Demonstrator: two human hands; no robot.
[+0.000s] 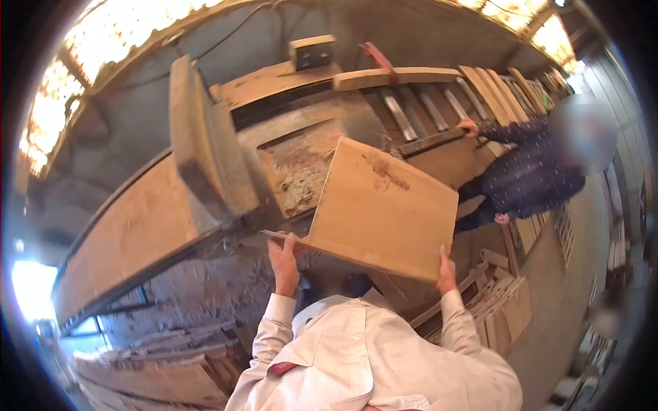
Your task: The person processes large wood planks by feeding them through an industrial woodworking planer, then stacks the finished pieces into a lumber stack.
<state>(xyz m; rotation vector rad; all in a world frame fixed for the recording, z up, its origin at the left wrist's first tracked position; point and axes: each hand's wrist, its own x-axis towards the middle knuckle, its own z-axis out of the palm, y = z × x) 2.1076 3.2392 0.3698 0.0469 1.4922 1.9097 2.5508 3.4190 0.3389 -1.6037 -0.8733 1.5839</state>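
A wide, flat wooden board [384,212] with a dark smudge near its far edge is held tilted in front of me. My left hand [283,266] is closed at its near left corner, where a thin strip [288,240] juts out past the board between thumb and fingers. On the near right corner, my right hand [447,272] grips the edge with the thumb up along the side. Behind the board lies a machine bed [301,178] strewn with sawdust and chips, partly covered by it.
An upright metal guard [199,137] stands left on the machine table [137,219]. Beyond are rollers [397,115] and leaning planks [490,92]. A co-worker [534,164] in dark clothing rests a hand on a bar at right. Stacked wood offcuts [493,308] and boards [157,377] lie low on both sides.
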